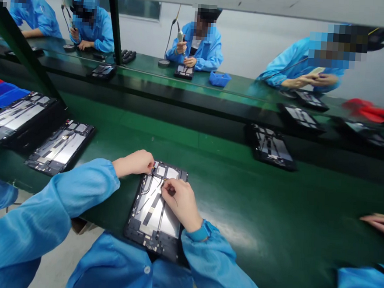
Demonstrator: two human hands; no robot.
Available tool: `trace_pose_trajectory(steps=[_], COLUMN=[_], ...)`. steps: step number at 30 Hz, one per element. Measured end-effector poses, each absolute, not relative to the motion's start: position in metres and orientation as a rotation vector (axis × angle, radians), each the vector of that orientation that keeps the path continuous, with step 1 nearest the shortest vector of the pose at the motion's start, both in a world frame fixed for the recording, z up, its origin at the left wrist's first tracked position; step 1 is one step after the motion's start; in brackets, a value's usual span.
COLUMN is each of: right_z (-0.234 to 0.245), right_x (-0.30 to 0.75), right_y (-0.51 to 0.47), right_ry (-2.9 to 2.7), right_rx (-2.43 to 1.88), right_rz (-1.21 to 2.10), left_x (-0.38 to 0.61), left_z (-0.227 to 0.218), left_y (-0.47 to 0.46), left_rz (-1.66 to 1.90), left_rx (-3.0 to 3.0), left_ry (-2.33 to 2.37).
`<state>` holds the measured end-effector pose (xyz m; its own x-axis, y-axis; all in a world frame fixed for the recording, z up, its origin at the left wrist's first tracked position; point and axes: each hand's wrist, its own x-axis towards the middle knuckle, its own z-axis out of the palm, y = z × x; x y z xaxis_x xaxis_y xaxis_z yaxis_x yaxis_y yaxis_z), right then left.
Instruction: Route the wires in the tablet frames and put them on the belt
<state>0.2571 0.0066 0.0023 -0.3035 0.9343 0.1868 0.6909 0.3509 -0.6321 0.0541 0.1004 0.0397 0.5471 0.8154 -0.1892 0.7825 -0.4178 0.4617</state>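
Observation:
In front of me an opened tablet [151, 202], its silvery plate, dark cables and small boards exposed, rests at the near edge of the green bench, tilted slightly. My left hand [136, 163] is at its top left corner, fingers pinched together against the edge; whatever is between them is hidden. Over the upper right part of the tablet, my right hand [183, 202] has thumb and fingers pinched close to the inner parts. A thin dark wire [175, 200] shows below those fingers, and its ends are hard to follow.
More opened tablets lie on the left, one flat [63, 148] and one on a dark stack [19, 116], beside blue bins [7, 96]. Another tablet [270, 147] is at the right. A neighbour's hand [382, 223] reaches in there. Co-workers sit across the bench [234, 199].

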Motion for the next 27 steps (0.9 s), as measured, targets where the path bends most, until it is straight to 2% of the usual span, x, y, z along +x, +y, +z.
trace_pose_trajectory(steps=[7,16,22,27], right_z=[-0.002,-0.011,-0.020,-0.018], right_x=[0.270,0.283,0.289,0.286], right_y=[0.008,0.008,0.016,0.029], right_ry=[-2.011,-1.805,-1.632,-1.554], right_rx=[-1.410,-1.376,-1.438,-1.556], right_rz=[0.630,0.720,0.750,0.635], left_x=[0.070,0.069,0.076,0.076], left_z=[0.052,0.046,0.046,0.055], left_y=[0.108,0.120,0.118,0.117], left_rz=[-0.099,-0.101,-0.263,-0.313], left_rx=[2.438,2.292,2.495,2.464], left_ry=[1.130,1.105,1.112,1.180])
